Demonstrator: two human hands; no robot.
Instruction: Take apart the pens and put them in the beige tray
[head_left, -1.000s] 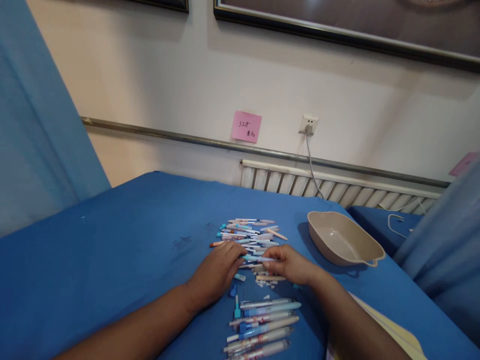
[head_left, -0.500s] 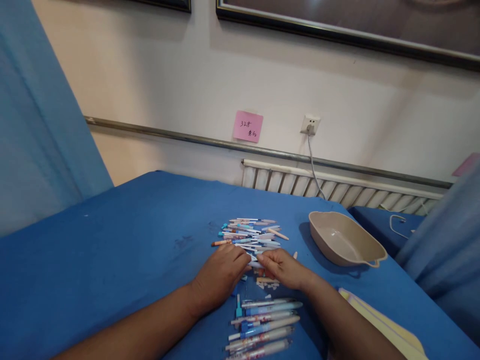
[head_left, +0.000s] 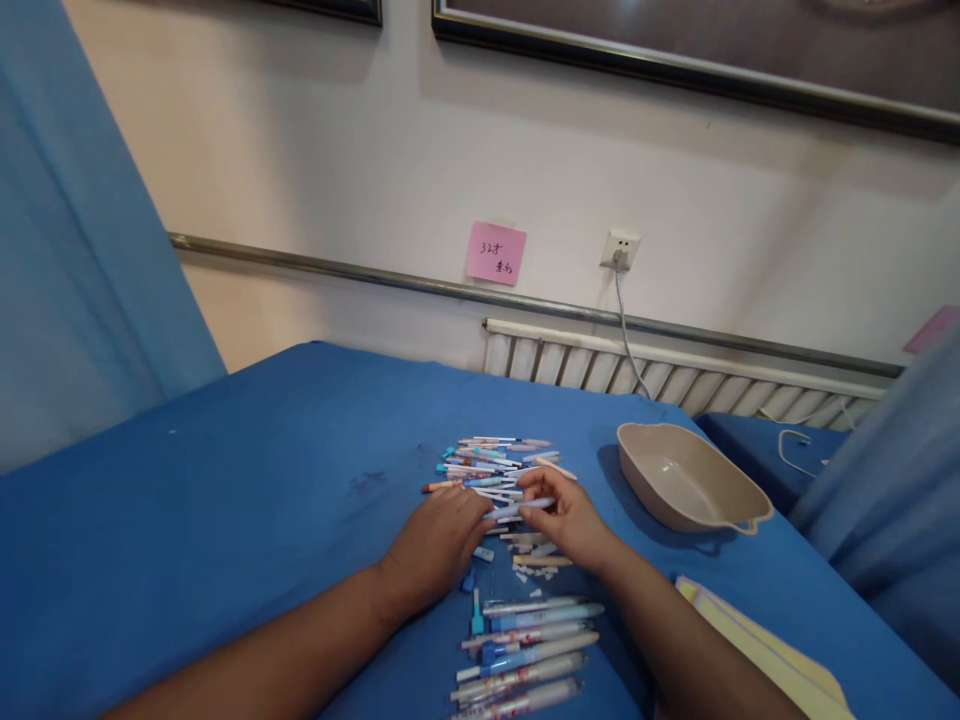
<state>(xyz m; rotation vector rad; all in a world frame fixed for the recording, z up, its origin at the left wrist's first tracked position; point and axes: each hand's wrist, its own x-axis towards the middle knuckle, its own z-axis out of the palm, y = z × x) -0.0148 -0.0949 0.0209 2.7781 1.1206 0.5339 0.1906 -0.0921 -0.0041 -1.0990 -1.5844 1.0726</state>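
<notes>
A pale blue pen barrel (head_left: 519, 508) lies between my two hands above the blue-covered table. My left hand (head_left: 439, 535) is closed around its left end, fingertips mostly hidden. My right hand (head_left: 568, 515) has its thumb and fingers curved about the right end, with the thumb against it. Just beyond my hands is a pile of pen parts (head_left: 480, 465), with thin refills, barrels and blue tips. Small white pieces (head_left: 534, 573) and a light orange stick-like part (head_left: 541, 561) lie under my right hand. Nearer to me, several assembled-looking pens (head_left: 544, 650) lie side by side.
A beige basin (head_left: 694, 515) stands at the right of the blue cloth (head_left: 247, 500). Yellow folded material (head_left: 765, 650) lies by my right forearm. Behind the table are a radiator (head_left: 585, 365), a rail and a plugged cable. Blue curtains hang at both sides.
My right hand has loosened and lifted its fingers, shifting slightly right along the barrel, so more of the barrel shows. My left hand has moved slightly left.
</notes>
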